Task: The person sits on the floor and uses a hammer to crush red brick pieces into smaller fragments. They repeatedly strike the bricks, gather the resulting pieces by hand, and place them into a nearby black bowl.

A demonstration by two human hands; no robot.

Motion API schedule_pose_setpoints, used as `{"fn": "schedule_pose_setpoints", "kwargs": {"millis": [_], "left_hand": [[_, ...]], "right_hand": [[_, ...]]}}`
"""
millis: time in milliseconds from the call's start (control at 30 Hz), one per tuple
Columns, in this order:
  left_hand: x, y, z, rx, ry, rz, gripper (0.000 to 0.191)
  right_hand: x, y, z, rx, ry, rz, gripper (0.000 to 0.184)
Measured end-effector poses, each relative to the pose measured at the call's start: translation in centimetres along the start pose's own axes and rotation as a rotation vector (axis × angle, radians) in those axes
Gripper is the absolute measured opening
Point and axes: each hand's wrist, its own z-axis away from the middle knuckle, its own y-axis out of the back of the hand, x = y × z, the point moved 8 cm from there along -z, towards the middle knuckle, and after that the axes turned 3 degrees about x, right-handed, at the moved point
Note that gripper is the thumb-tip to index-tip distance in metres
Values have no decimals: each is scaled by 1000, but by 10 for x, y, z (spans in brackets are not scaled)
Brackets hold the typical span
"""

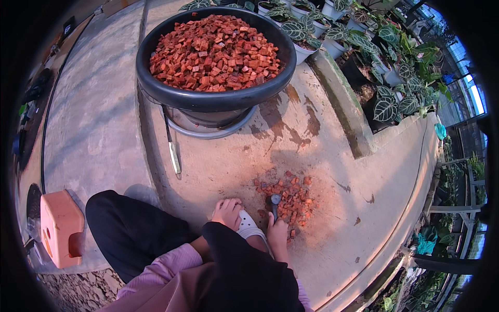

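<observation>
My right hand (278,234) grips the dark shaft of a hammer (275,199), thumb along it. The hammer's head is over the left side of a loose pile of small reddish chunks (293,204), which look like broken brick, on the concrete floor. My left hand (227,213) rests beside my white clog (246,224) with its fingers curled; whether anything is under them is hidden. Beyond stands a wide black basin (214,100), heaped with similar reddish chunks (218,54).
A long, narrow tool (174,156) with a pale end lies left of the basin's base. A pink plastic stool (62,230) stands at left. Potted plants with pale-veined leaves (386,107) fill the upper right, behind a low concrete curb (343,105). Damp stains mark the floor.
</observation>
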Motion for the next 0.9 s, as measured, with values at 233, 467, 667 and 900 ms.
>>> {"fn": "schedule_pose_setpoints", "kwargs": {"millis": [233,467,667,900], "left_hand": [[0,2,-1,5,-29,-6,26],[-1,1,-2,-8,4,2,28],[0,2,-1,13,-7,-1,28],[0,3,-1,33,-16,5,25]], "right_hand": [[13,13,-4,149,-103,-224,63],[24,36,-18,140,-90,-163,63],[42,43,-24,326,-189,-188,63],[49,62,-37,313,-168,-188,68]]}}
